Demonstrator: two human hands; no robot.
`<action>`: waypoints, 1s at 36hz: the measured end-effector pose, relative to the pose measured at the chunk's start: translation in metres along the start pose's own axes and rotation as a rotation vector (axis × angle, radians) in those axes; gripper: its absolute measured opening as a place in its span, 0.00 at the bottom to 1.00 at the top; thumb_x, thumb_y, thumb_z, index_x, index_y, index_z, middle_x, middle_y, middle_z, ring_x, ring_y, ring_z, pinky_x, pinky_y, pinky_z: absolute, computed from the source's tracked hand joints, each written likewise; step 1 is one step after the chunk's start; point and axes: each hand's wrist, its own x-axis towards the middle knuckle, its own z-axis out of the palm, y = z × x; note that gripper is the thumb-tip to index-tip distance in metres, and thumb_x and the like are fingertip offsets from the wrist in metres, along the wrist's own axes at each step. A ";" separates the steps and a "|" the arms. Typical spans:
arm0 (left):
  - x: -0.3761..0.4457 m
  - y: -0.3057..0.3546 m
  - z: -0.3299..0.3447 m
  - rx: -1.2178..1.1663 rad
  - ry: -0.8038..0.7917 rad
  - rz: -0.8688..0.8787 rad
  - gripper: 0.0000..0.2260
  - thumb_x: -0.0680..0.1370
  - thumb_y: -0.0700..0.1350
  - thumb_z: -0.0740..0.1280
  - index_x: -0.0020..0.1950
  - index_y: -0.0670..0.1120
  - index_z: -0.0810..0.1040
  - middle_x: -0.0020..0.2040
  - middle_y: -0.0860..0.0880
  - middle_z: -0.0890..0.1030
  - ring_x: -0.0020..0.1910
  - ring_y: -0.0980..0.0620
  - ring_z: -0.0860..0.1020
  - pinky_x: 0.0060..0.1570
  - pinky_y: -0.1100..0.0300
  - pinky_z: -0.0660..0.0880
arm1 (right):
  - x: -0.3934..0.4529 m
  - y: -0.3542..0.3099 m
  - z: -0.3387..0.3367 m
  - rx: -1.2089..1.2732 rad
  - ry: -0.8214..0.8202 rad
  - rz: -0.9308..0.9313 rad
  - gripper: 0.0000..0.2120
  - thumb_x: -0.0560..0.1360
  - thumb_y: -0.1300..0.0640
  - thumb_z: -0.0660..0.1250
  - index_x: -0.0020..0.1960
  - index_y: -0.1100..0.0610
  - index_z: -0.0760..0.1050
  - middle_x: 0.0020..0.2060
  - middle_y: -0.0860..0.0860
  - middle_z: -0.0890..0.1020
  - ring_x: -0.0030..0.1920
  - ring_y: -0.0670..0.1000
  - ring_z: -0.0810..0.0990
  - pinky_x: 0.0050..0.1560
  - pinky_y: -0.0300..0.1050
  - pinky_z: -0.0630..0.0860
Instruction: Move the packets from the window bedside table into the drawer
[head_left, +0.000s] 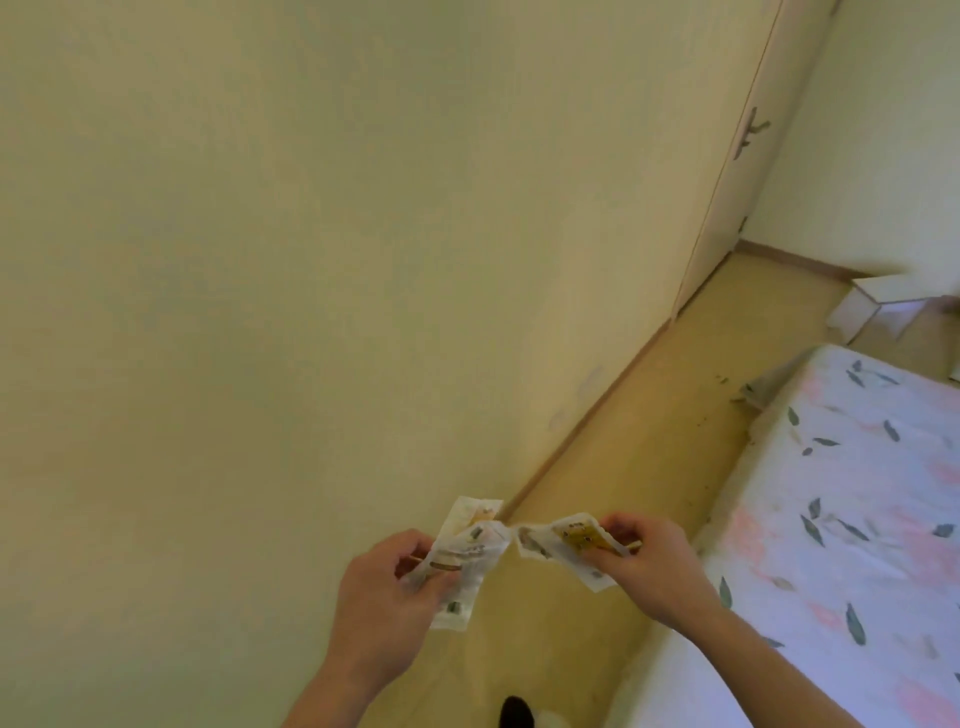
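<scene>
- Left hand (387, 582): raised in front of the body above the floor, fingers and thumb curled round a pale, crinkled packet (466, 564); the packet stands roughly upright in the grip, its top edge rising above the fingers and its bottom edge hanging below them.
- Right hand (649, 564): raised level with the left, fingers pinching a second packet (563, 543) by its right end; this packet lies more nearly sideways and bears a yellow-brown printed patch near the fingertips.
- Packets: both held in the air, not resting on anything; their inner edges come close together between the two hands, and whether they touch cannot be told. The print on them is too blurred to read.
- Floor (649, 441): a yellowish strip running between the wall and the bed, with small dark specks near the bed's far corner.
- Wall (311, 260): plain and pale, filling the left of the view, with a skirting board along its foot.
- Bed (857, 493): at the right, covered by a white sheet with pink patches and dark leaf shapes.
- Wardrobe door (743, 182): pale, with a dark handle, in the far corner of the room.
- White box-like item (872, 306): on the floor beyond the bed's far corner; what it is cannot be told.
</scene>
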 end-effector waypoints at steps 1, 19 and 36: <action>0.019 0.005 0.001 0.009 -0.012 0.009 0.07 0.69 0.40 0.78 0.38 0.51 0.83 0.36 0.57 0.85 0.35 0.59 0.80 0.32 0.71 0.71 | 0.015 -0.005 -0.005 0.002 0.019 0.003 0.03 0.71 0.47 0.76 0.42 0.45 0.84 0.36 0.41 0.84 0.37 0.42 0.81 0.34 0.35 0.74; 0.363 0.119 0.090 0.052 -0.369 0.327 0.07 0.70 0.50 0.79 0.41 0.53 0.83 0.39 0.58 0.85 0.39 0.57 0.82 0.38 0.53 0.78 | 0.226 -0.018 -0.122 0.045 0.467 0.195 0.03 0.72 0.52 0.76 0.42 0.45 0.84 0.36 0.39 0.84 0.39 0.41 0.81 0.42 0.45 0.81; 0.565 0.325 0.300 0.013 -0.661 0.633 0.08 0.72 0.41 0.77 0.43 0.54 0.83 0.38 0.59 0.84 0.33 0.61 0.79 0.29 0.71 0.70 | 0.313 0.051 -0.287 0.177 0.931 0.407 0.05 0.72 0.56 0.77 0.43 0.47 0.84 0.35 0.39 0.84 0.35 0.41 0.81 0.33 0.32 0.74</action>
